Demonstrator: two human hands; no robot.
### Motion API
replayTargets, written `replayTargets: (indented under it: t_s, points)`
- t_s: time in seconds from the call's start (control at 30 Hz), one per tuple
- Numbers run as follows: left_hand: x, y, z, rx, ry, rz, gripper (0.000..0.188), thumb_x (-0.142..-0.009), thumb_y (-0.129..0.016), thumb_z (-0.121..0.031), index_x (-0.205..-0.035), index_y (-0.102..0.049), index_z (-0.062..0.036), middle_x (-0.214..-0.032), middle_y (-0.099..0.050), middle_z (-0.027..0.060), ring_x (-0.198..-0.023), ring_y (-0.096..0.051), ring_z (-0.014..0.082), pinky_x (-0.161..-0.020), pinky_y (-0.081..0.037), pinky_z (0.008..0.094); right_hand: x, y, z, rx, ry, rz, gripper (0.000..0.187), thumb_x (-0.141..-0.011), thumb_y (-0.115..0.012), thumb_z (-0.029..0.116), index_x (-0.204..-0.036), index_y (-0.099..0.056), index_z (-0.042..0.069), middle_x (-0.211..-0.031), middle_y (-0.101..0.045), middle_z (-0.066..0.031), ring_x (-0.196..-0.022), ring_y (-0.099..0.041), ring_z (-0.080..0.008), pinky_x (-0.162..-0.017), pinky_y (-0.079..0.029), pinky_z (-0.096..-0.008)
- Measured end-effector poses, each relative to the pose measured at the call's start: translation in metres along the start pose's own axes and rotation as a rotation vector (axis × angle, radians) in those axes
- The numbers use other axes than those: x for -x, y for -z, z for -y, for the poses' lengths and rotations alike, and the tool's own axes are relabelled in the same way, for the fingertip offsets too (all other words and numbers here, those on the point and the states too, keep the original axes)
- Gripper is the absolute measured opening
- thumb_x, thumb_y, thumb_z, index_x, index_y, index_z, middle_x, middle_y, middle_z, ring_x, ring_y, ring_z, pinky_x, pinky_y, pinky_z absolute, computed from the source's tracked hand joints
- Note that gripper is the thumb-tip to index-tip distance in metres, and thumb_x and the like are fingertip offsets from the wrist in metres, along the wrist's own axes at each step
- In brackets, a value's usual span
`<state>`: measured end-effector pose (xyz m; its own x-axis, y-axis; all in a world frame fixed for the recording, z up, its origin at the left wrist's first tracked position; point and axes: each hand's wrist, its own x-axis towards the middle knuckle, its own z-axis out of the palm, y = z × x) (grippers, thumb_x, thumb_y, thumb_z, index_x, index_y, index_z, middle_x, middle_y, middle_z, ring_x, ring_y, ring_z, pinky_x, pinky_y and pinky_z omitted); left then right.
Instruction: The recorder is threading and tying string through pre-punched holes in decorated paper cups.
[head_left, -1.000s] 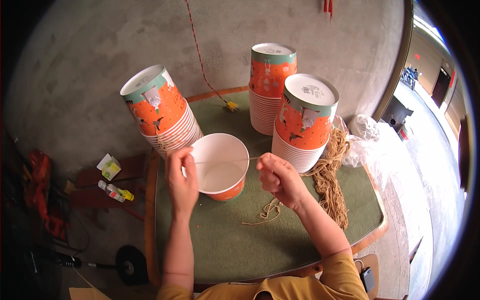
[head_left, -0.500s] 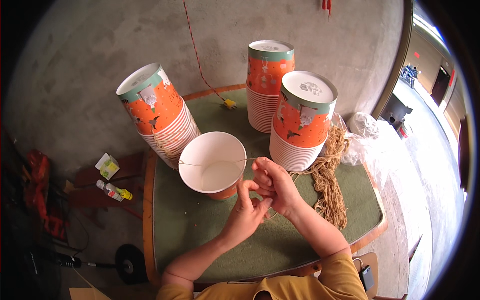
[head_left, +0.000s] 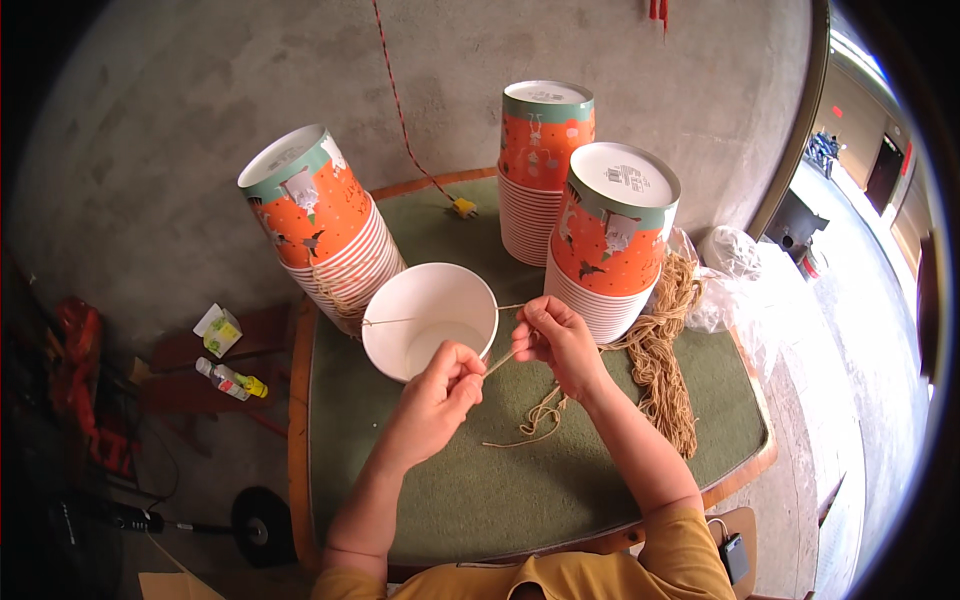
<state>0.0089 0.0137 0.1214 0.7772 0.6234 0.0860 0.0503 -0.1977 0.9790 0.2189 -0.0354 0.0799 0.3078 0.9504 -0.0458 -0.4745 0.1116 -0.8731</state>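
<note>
A white-lined paper bucket (head_left: 430, 345) stands mouth up on the green-topped table (head_left: 400, 500). Twine (head_left: 508, 307) runs through its right wall and on to my right hand (head_left: 558, 345), which pinches it. My left hand (head_left: 435, 400), in front of the bucket, grips another stretch of the same twine, pulled taut between both hands. A loose twine end (head_left: 540, 420) curls on the table below my right hand. Part of the cord shows inside the bucket, near its left wall. A tan twine bundle (head_left: 665, 370) lies to the right of my right hand.
Upside-down stacks of orange patterned buckets stand at the left (head_left: 320, 220), at the back (head_left: 545, 170) and at the right (head_left: 612, 240). A yellow plug (head_left: 464, 208) on a red cord rests near the back edge. Clear plastic bags (head_left: 725, 270) lie at the table's right side.
My left hand has moved left and away from the right, drawing the twine out between them. A loose twine end now lies in view on the table.
</note>
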Motion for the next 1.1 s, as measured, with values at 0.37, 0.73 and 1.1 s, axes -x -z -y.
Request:
replayTargets:
  t_s: [0.37, 0.73, 1.1]
  points:
    - [-0.003, 0.002, 0.001, -0.102, -0.049, -0.068, 0.011, -0.1, -0.05, -0.004, -0.106, -0.042, -0.0037, -0.084, -0.055, 0.0033, -0.071, -0.052, 0.0074, -0.056, -0.045, 0.0234, 0.035, -0.041, 0.031, 0.509, 0.101, 0.152, 0.022, -0.099, -0.055, 0.011, -0.119, -0.055, 0.002, -0.099, -0.064, -0.0027, -0.076, -0.064, -0.0091, -0.06, -0.053, -0.024]
    - [-0.007, 0.0, 0.009, 0.017, -0.13, -0.123, 0.012, -0.1, -0.051, -0.005, -0.107, -0.041, -0.0035, -0.085, -0.057, 0.0041, -0.068, -0.052, 0.0073, -0.056, -0.044, 0.0228, 0.037, -0.04, 0.021, 0.85, 0.413, 0.326, 0.014, -0.091, -0.065, 0.006, -0.104, -0.062, 0.0, -0.092, -0.064, -0.0074, -0.078, -0.065, -0.0122, -0.067, -0.052, -0.0284]
    - [-0.012, 0.001, 0.006, -0.098, -0.213, -0.267, 0.01, -0.101, -0.051, -0.006, -0.107, -0.044, -0.0026, -0.079, -0.058, 0.0041, -0.063, -0.051, 0.0079, -0.058, -0.044, 0.0241, 0.03, -0.032, 0.018, 0.85, 0.479, 0.168, 0.006, -0.088, -0.066, 0.004, -0.091, -0.063, 0.0, -0.08, -0.056, -0.0022, -0.065, -0.052, -0.007, -0.058, -0.044, -0.0241]
